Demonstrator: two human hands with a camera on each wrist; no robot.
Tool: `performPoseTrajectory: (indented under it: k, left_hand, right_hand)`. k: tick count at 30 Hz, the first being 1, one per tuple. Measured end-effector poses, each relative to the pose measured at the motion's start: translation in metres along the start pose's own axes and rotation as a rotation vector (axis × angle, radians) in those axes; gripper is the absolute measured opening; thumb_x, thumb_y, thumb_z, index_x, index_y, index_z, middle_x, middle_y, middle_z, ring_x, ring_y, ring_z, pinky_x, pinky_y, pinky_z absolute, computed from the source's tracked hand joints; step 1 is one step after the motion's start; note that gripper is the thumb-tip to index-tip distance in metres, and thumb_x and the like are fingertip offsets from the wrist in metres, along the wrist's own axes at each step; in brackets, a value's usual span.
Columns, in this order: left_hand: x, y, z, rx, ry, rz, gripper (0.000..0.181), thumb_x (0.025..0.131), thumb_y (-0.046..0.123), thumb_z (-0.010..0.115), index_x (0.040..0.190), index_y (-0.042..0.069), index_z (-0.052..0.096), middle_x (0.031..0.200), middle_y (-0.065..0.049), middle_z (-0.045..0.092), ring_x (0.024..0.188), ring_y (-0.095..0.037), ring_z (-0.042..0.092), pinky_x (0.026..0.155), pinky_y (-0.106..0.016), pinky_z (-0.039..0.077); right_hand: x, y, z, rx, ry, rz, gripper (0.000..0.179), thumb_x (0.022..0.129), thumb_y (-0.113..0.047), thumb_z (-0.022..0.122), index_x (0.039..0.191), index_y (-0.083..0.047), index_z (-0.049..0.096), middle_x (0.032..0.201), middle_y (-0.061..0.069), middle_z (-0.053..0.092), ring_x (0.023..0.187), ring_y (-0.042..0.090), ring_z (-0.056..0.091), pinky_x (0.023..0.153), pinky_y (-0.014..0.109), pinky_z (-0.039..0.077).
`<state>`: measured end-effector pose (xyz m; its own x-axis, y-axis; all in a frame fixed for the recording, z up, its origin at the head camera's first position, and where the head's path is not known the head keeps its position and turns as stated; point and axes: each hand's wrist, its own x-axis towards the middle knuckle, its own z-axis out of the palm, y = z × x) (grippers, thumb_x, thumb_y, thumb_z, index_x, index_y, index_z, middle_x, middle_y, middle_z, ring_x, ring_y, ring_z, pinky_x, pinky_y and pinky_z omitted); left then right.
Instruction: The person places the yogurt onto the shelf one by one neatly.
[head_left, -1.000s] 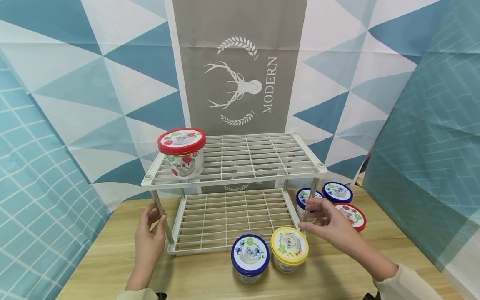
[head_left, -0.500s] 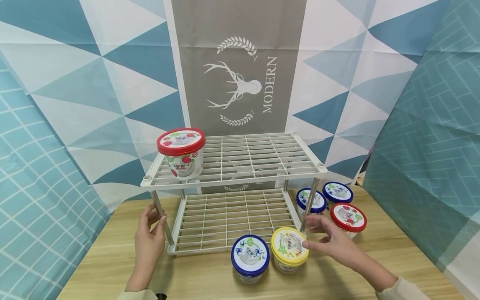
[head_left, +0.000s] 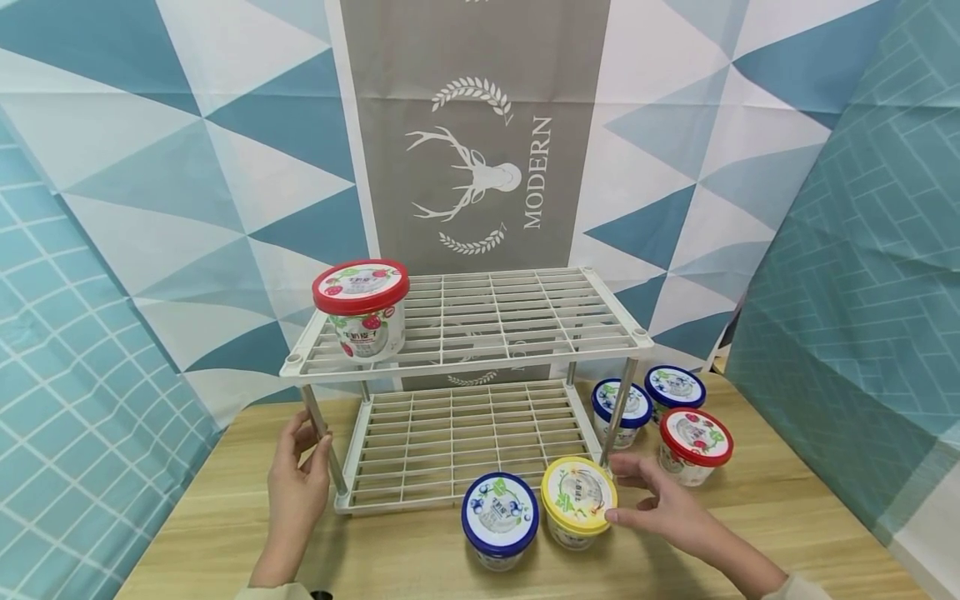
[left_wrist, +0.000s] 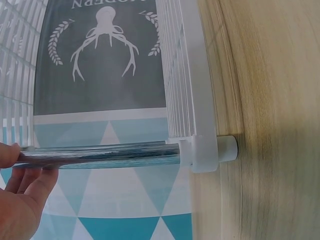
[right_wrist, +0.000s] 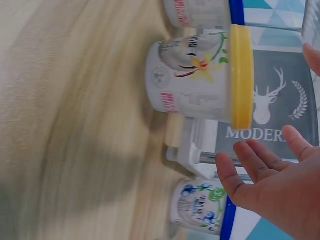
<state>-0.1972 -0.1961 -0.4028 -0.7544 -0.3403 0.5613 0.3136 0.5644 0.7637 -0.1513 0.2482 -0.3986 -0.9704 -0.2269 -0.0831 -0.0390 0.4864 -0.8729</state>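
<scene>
My left hand point(head_left: 297, 496) holds the front left metal post point(head_left: 337, 471) of a white two-tier rack point(head_left: 480, 367). In the left wrist view, thumb and fingers point(left_wrist: 35, 192) lie on either side of that post. Beside a yellow-lidded tub point(head_left: 577, 498) in front of the rack is my right hand point(head_left: 675, 508), its fingers parted and nothing in its grasp. The right wrist view shows a gap between these fingers point(right_wrist: 229, 172) and the yellow lid point(right_wrist: 242, 80). Left of the yellow tub stands a blue-lidded tub point(head_left: 500, 518).
A red-lidded tub point(head_left: 362, 308) sits at the left end of the upper shelf point(head_left: 525, 308). Right of the rack stand two more blue-lidded tubs, one near the post point(head_left: 622, 408) and one behind point(head_left: 675, 387), with a red-lidded tub point(head_left: 696, 437) in front. Patterned cloth point(head_left: 480, 167) hangs behind.
My right hand has left the front right post and moved down and toward me to the yellow-lidded tub's side. The left hand stays on its post.
</scene>
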Motion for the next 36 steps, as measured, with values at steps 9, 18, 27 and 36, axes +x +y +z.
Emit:
performPoseTrajectory:
  k: [9,18,27,36]
  left_hand:
    - [0.000,0.000,0.000,0.008,-0.002,-0.002,0.047,0.089,-0.007,0.056,0.132,0.001,0.043,0.100,-0.009,0.058,0.098,-0.028,0.059,0.076,0.005,0.042]
    - [0.000,0.000,0.000,0.014,-0.004,-0.009,0.046,0.089,-0.007,0.056,0.133,0.001,0.042,0.101,-0.011,0.058,0.099,-0.028,0.059,0.076,0.005,0.042]
    - [-0.001,-0.001,-0.001,0.028,-0.008,-0.020,0.047,0.089,-0.006,0.056,0.133,0.002,0.042,0.102,-0.011,0.057,0.101,-0.030,0.059,0.076,0.006,0.042]
    - [-0.001,0.001,-0.001,0.025,-0.015,-0.012,0.046,0.090,-0.005,0.055,0.134,0.002,0.042,0.103,-0.014,0.058,0.101,-0.030,0.059,0.076,0.006,0.042]
  right_hand:
    - [0.000,0.015,0.005,0.023,-0.042,-0.016,0.072,0.083,-0.026,0.071,0.138,-0.001,0.034,0.137,0.024,0.042,0.123,0.044,0.043,0.086,0.040,0.051]
    - [0.003,0.023,0.009,0.069,-0.063,0.030,0.073,0.082,-0.026,0.072,0.139,-0.002,0.033,0.138,0.022,0.042,0.123,0.039,0.044,0.081,0.032,0.050]
    - [0.002,0.027,0.013,0.064,-0.056,0.046,0.079,0.079,-0.025,0.075,0.142,-0.007,0.029,0.135,0.021,0.044,0.122,0.039,0.045,0.081,0.032,0.049]
    - [0.004,0.031,0.017,0.049,-0.047,0.058,0.085,0.077,-0.025,0.077,0.143,-0.010,0.027,0.135,0.022,0.045,0.120,0.037,0.047,0.081,0.031,0.049]
